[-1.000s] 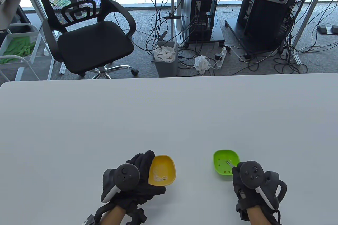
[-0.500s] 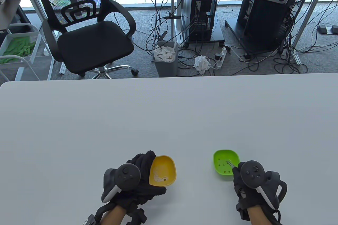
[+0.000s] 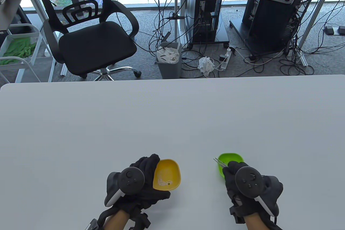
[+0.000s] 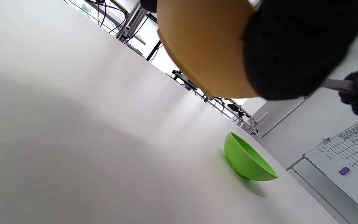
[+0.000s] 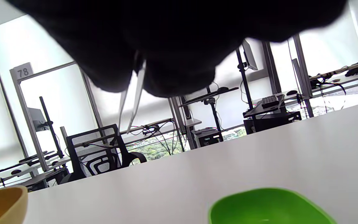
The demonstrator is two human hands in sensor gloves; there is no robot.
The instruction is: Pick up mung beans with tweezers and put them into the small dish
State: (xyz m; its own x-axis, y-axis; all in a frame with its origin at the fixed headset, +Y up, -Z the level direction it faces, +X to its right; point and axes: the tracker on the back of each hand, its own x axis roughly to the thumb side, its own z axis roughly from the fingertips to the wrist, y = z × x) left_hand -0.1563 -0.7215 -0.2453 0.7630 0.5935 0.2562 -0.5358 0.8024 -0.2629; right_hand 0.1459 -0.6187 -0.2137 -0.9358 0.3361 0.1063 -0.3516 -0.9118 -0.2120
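My left hand (image 3: 147,177) grips a small yellow dish (image 3: 169,169) by its left rim and holds it tilted; its underside fills the top of the left wrist view (image 4: 204,46). White grains and one dark bean (image 3: 169,183) lie in it. My right hand (image 3: 232,171) pinches metal tweezers (image 3: 219,162), whose tips point left past the left rim of the green dish (image 3: 231,157). The right wrist view shows the tweezers (image 5: 132,99) held high above the green dish (image 5: 269,205). I cannot tell whether a bean is between the tips. The hand hides most of the green dish's inside.
The white table (image 3: 172,119) stretches far behind the two dishes. The gap between the yellow and green dishes is about a hand's width. An office chair (image 3: 89,33), a bin (image 3: 168,60) and cables are on the floor beyond the far edge.
My right hand has lifted the tweezers out of the green dish and moved left, so the tips now reach past its left rim. My left hand and the yellow dish have barely moved.
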